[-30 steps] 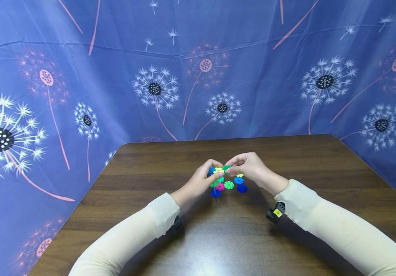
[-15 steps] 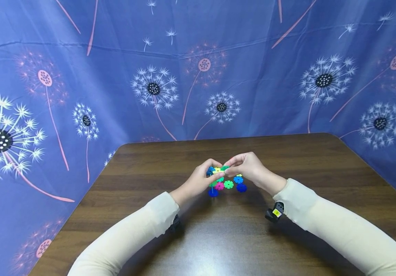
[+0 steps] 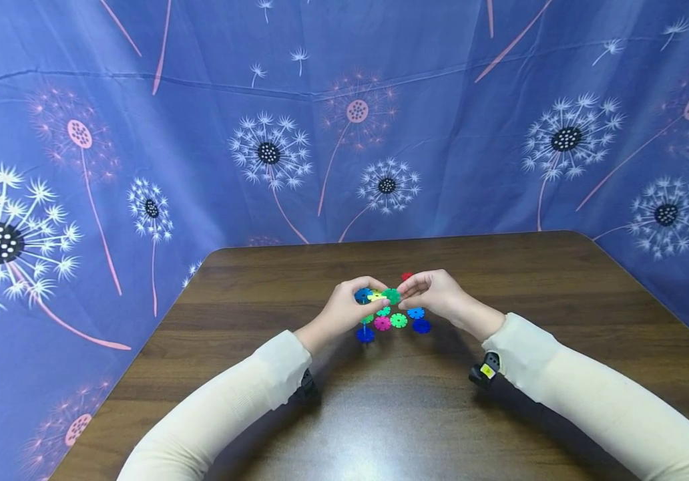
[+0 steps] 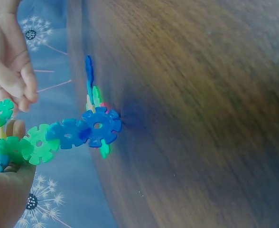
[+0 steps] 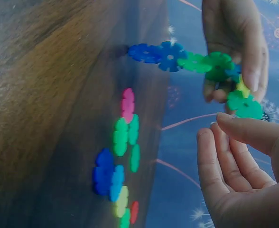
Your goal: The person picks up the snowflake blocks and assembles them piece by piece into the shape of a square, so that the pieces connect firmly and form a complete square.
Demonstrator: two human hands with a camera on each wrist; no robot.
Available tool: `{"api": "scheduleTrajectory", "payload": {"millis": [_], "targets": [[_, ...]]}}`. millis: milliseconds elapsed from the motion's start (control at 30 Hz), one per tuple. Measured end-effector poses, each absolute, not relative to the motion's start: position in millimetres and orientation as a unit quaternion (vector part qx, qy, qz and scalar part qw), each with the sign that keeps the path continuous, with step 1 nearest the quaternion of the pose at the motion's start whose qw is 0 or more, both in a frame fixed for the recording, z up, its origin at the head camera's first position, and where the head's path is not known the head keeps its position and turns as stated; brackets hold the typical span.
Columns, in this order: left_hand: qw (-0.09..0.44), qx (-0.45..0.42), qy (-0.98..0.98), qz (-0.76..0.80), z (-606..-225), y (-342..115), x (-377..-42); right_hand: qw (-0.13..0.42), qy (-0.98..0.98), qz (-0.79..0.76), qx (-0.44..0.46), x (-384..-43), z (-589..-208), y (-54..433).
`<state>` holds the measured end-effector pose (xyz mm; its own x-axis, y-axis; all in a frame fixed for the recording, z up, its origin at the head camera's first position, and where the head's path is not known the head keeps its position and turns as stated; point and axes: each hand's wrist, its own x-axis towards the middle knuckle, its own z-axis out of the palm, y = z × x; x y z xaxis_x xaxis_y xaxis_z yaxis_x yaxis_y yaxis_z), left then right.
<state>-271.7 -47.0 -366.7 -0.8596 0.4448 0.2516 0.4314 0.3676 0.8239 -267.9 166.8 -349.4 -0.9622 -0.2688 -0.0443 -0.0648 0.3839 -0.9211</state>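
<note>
My left hand (image 3: pixel 344 308) pinches a yellow notched snowflake disc (image 5: pixel 244 89) between thumb and fingers. It belongs to a chain of interlocked plastic discs. A green disc (image 3: pixel 391 296) juts from the yellow one toward the right. From the left hand the chain runs down through green discs (image 4: pixel 40 144) and a blue disc (image 4: pixel 68 134) to a dark blue disc (image 3: pixel 365 334) at its lower end. My right hand (image 3: pixel 434 294) holds nothing; its fingers are loosely bent, with the fingertips right beside the jutting green disc. Part of the chain is hidden by the left hand.
Loose discs lie on the brown wooden table (image 3: pixel 501 414) under and behind the hands: pink (image 3: pixel 382 323), green (image 3: pixel 398 321), light blue (image 3: pixel 416 312), dark blue (image 3: pixel 422 326) and red (image 3: pixel 407 275). A blue dandelion-print cloth (image 3: pixel 465 147) hangs behind the table.
My right hand has released the green disc and drawn slightly right, with its fingers spreading. The chain's lower end has shifted left. The red disc now shows beyond the right hand.
</note>
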Motion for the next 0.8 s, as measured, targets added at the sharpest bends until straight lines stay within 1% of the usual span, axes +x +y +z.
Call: {"api": "scheduleTrajectory", "payload": {"millis": [333, 533, 667, 800], "targets": [[0.01, 0.238, 0.822, 0.517, -366, -47, -271, 0.12, 0.828, -0.538, -0.098, -282, -372, 160], [0.018, 0.223, 0.818, 0.53, -365, -47, -270, 0.129, 0.852, -0.498, -0.098, -288, -384, 157], [0.013, 0.222, 0.816, 0.534, -366, -48, -269, 0.115, 0.874, -0.459, -0.108, -288, -390, 155], [0.003, 0.23, 0.818, 0.528, -367, -48, -269, 0.091, 0.891, -0.427, -0.127, -287, -393, 152]]}}
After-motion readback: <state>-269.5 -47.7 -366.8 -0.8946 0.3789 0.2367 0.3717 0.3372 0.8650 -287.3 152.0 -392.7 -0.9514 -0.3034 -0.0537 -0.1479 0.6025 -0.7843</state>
